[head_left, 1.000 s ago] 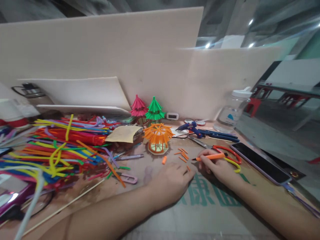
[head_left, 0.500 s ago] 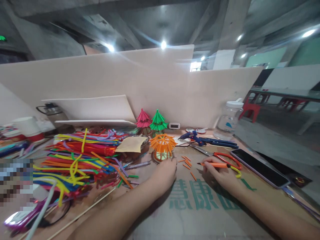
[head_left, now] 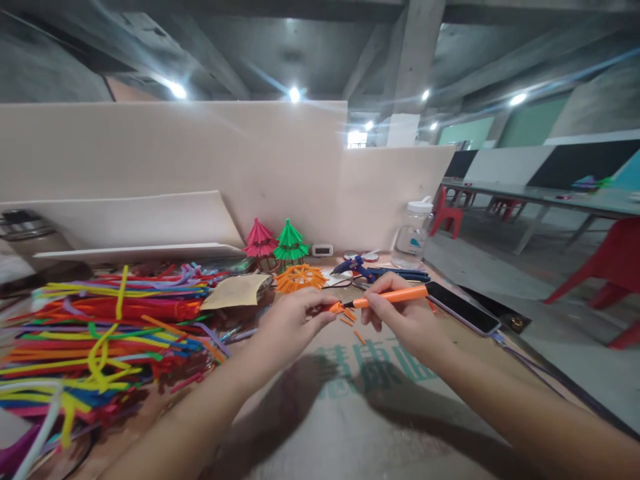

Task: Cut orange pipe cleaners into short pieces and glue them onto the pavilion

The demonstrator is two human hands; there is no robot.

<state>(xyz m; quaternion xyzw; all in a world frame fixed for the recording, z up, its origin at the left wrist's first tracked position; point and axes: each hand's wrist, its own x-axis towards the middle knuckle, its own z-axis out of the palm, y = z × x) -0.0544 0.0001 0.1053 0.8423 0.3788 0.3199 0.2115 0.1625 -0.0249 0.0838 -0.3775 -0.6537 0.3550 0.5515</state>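
My left hand (head_left: 290,323) pinches a short orange piece (head_left: 335,307) between its fingertips, raised above the cardboard-covered table (head_left: 360,413). My right hand (head_left: 400,317) grips an orange pen-like tool (head_left: 393,297) with its dark tip touching that piece. Just behind my left hand stands an orange pipe-cleaner pavilion roof (head_left: 300,277). A few short orange cuttings (head_left: 353,323) lie on the table below the hands.
A big heap of coloured pipe cleaners (head_left: 110,327) fills the left. Pink (head_left: 260,238) and green (head_left: 291,241) small pavilions stand at the back by a board wall. A blue glue gun (head_left: 355,267), a clear jar (head_left: 413,233) and a phone (head_left: 463,307) lie to the right.
My left hand picked up a short orange piece from near the orange pavilion and lifted it. My right hand rose with the orange tool to meet it. The view tilted upward.
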